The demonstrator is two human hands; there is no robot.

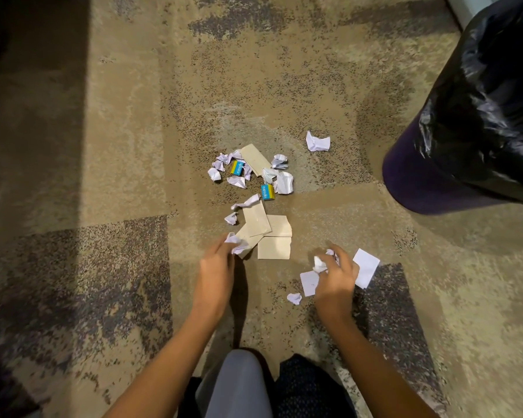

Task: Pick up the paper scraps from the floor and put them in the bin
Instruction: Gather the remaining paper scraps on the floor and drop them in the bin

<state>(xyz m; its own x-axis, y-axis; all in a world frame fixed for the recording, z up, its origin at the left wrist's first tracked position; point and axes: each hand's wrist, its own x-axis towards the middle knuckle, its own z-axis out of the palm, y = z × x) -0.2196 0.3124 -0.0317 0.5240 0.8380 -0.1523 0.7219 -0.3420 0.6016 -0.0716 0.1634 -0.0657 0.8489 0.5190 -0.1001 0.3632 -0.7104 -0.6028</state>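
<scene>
Down on the patterned carpet (103, 176), near the bottom middle of the view, the left hand (216, 267) has its fingers curled tight round a crumpled scrap (237, 245) of white paper, pinched at the fingertips with no gap showing. That scrap lies against the near corner of the tan card pieces (274, 247), about 4 flat rectangles overlapping one another. Whether it is lifted clear of the carpet I cannot tell.

The right hand (336, 277) is closed too, fingers and thumb wrapped round a white wad (320, 263), with a little more white paper showing past the knuckles; the hand is slightly blurred. It sits over 2 flat pieces: a larger white sheet (367, 267) on its right and a smaller white square (308, 285) on its left, both partly covered. A tiny crumpled bit (294, 298) lies just beside the smaller square.

Farther out lies the main heap of crumpled scraps (214, 174), mixed with 2 blue-and-yellow boxes (237, 168) and a long tan strip (255, 159). 1 lone scrap (317, 142) lies apart, toward the bin (420, 188), a dark purple tub with a black liner (495, 101), standing at the right, well apart from both hands.
</scene>
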